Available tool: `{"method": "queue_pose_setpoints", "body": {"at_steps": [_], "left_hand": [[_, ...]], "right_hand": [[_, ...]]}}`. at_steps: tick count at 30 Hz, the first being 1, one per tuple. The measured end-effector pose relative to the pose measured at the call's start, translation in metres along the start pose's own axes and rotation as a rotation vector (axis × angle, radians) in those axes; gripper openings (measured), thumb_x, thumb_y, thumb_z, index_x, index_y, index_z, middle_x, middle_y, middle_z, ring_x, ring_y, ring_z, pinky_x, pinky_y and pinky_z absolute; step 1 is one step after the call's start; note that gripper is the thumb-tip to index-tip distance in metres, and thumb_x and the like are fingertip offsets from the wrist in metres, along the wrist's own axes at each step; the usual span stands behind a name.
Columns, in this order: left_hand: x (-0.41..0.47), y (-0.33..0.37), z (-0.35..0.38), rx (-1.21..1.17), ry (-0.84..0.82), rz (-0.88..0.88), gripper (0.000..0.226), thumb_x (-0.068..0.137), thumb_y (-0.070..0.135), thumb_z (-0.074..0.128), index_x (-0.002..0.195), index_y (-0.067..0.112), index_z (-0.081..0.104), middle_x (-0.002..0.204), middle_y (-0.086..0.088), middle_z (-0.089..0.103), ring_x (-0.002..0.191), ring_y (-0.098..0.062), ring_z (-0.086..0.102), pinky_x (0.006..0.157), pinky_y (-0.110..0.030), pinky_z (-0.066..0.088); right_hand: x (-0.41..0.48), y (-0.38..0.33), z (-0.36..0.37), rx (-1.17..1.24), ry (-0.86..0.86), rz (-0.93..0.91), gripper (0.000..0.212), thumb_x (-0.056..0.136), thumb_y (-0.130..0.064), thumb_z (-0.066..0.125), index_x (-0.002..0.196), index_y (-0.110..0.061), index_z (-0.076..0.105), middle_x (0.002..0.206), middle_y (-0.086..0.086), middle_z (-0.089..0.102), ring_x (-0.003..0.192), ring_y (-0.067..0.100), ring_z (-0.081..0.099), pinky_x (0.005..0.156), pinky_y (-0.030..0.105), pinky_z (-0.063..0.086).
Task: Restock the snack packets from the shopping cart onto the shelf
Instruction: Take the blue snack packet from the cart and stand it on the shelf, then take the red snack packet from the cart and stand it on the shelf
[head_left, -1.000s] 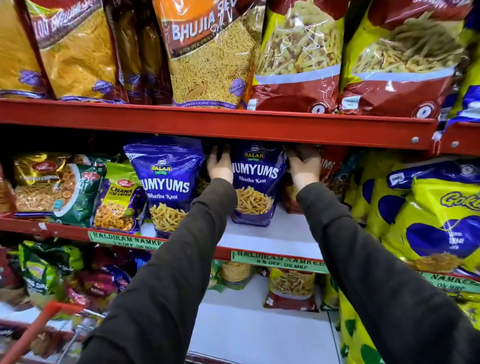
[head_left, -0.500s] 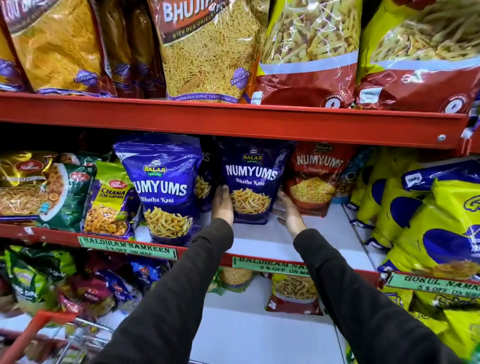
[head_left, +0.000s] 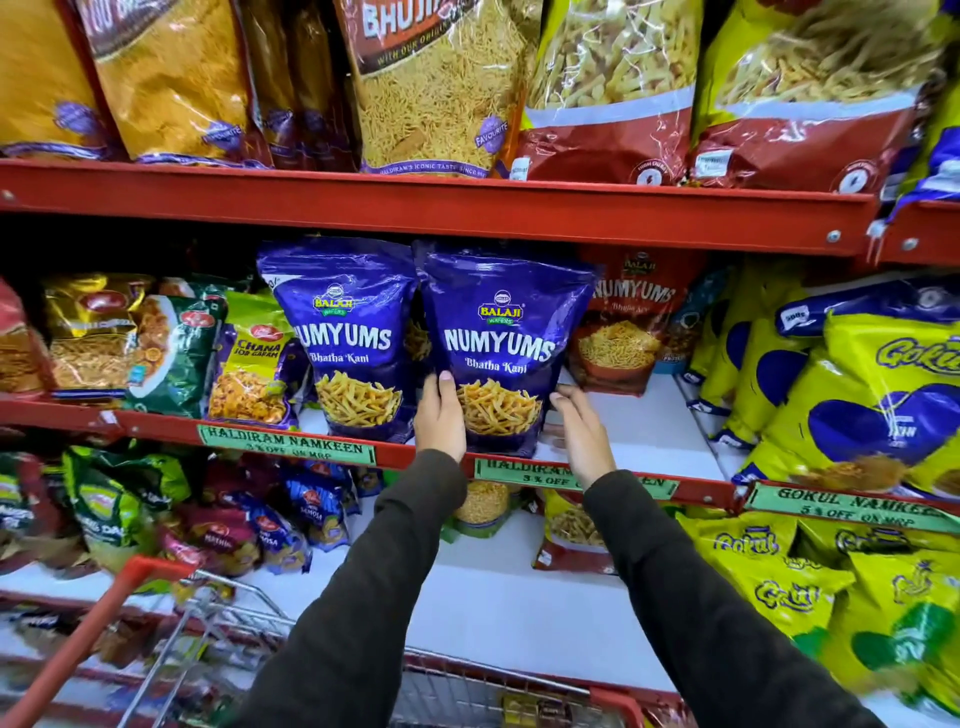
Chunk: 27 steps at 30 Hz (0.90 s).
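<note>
Head view | left hand (head_left: 440, 415) grips packet (head_left: 501, 343) edge, right hand (head_left: 582, 431) fingers straight at its side | risk: release early, packet tips off shelf (head_left: 649, 431) lip

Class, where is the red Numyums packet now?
Head view, right of centre: the red Numyums packet stands on the middle shelf, between the right-hand blue Numyums packet and yellow Gokul packets.

Green offer labels (head_left: 288, 441), yellow Gokul bags (head_left: 893, 405), Bhujia bag (head_left: 436, 93) overhead.
</note>
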<state>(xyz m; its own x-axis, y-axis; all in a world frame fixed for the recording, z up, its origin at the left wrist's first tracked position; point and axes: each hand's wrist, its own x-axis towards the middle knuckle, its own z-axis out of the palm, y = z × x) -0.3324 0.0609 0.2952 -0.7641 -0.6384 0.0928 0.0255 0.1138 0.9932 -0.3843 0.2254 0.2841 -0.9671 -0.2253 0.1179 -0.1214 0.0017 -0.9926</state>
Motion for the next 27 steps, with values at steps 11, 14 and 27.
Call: {"method": "queue_pose_setpoints", "body": {"at_steps": [11, 14, 27], "left_hand": [[-0.025, 0.006, -0.015, 0.018, 0.026, 0.092, 0.047, 0.099, 0.034, 0.038, 0.143, 0.017, 0.035, 0.149, -0.014, 0.038, 0.134, -0.031, 0.04, 0.114, -0.041, 0.031], [-0.042, -0.001, -0.015, -0.062, 0.116, 0.199, 0.041, 0.097, 0.024, 0.045, 0.137, 0.017, 0.041, 0.139, -0.012, 0.041, 0.123, -0.023, 0.05, 0.107, -0.031, 0.041], [-0.16, -0.161, -0.025, 0.344, -0.23, 0.245, 0.025, 0.094, 0.013, 0.047, 0.102, 0.027, 0.066, 0.112, -0.002, 0.061, 0.098, -0.011, 0.056, 0.07, -0.02, 0.048]], "right_hand": [[-0.035, -0.016, -0.004, -0.109, -0.034, -0.008, 0.038, 0.1, -0.023, 0.05, 0.136, -0.01, 0.05, 0.129, 0.007, 0.058, 0.116, 0.018, 0.056, 0.095, 0.027, 0.041], [-0.053, -0.015, -0.006, -0.125, 0.107, -0.134, 0.03, 0.098, -0.022, 0.054, 0.127, -0.014, 0.058, 0.124, 0.004, 0.063, 0.1, 0.005, 0.059, 0.088, 0.02, 0.046], [-0.175, 0.133, -0.064, -0.49, -0.093, 0.122, 0.027, 0.093, -0.003, 0.055, 0.104, -0.024, 0.068, 0.118, 0.01, 0.067, 0.091, 0.007, 0.064, 0.078, 0.017, 0.051]]}}
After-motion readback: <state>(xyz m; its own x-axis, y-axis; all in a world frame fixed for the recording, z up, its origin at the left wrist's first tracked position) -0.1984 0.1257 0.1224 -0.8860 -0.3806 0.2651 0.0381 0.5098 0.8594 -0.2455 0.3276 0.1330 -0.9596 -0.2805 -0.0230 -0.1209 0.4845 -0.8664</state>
